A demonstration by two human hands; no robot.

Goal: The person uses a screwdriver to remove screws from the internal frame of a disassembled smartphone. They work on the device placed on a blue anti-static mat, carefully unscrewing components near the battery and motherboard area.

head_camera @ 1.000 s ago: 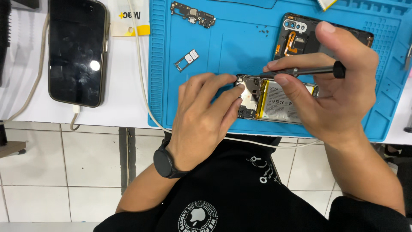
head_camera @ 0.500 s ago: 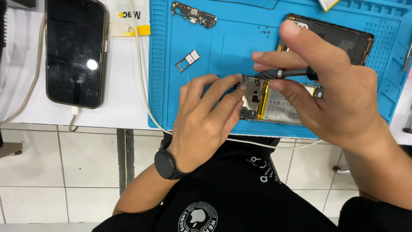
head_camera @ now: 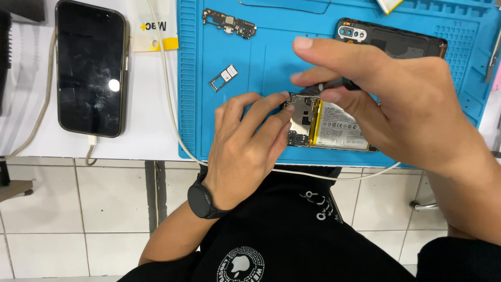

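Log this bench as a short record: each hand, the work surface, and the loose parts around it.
left hand: fingertips on the opened phone, black watch on the wrist
right hand: pinching a dark screwdriver over the opened phone
surface: blue repair mat
loose parts: small circuit board, SIM tray, black back cover
off the mat: dark phone, cable plugged in

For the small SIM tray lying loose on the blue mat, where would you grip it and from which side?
Pinch the SIM tray across its two long edges, coming straight down from above. It lies flat and diagonal on the blue mat, so turn the fingers to match. Its open frame offers only thin rails, and the space around it looks free.
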